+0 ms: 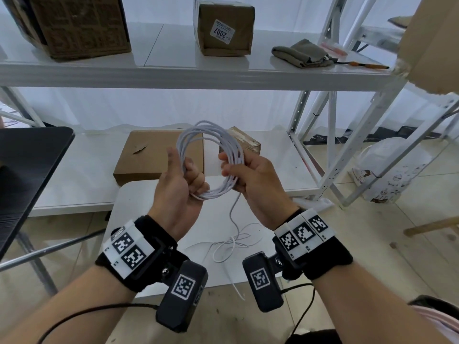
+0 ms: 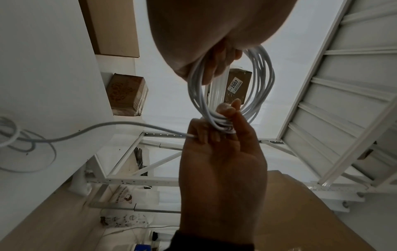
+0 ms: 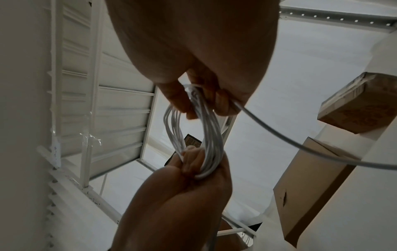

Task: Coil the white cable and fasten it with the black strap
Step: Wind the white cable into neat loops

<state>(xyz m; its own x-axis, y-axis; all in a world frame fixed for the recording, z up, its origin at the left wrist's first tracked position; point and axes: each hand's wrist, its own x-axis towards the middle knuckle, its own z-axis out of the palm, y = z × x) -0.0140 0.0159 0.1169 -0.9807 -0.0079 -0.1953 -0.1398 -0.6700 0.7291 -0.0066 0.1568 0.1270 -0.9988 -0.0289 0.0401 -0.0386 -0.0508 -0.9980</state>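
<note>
Head view: cable (image 1: 211,157) coil is clamped by fingers of left hand (image 1: 178,184) & right hand (image 1: 248,180), opposite sides, so loops are kept together; tail is left hanging to desk (image 1: 139,194).

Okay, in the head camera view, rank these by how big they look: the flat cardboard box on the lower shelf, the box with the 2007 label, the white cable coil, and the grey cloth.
1. Flat cardboard box
2. White cable coil and labelled box: look alike, not ranked; the coil is nearer the camera.
3. Grey cloth
</note>
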